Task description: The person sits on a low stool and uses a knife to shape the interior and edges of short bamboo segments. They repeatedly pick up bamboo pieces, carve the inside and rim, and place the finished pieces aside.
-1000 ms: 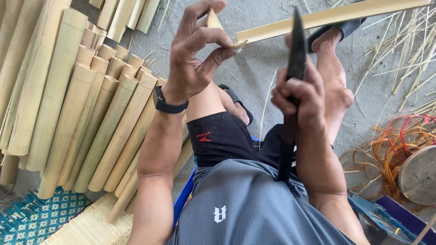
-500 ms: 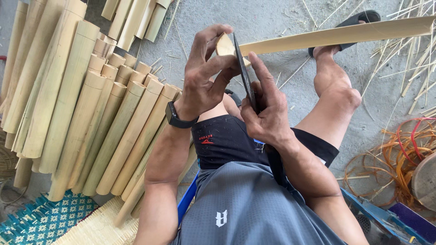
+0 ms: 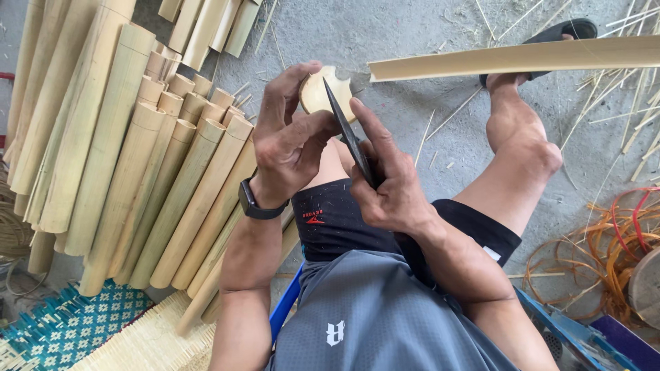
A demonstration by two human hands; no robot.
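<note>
In the upper middle of the frame the left hand grips the end of a bamboo piece and the right hand is closed on a dark knife. The blade sits on the cut end, so the splitting seems only begun; one split strip lies at the upper right.

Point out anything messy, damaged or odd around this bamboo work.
Thin bamboo slivers lie scattered over the concrete floor, thickest at right. The left hand holds a bamboo piece with the blade in the right hand set at its end. Nothing looks broken.

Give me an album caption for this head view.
Left hand steadies a bamboo piece while right hand presses a dark blade into its end, bamboo poles alongside.
</note>
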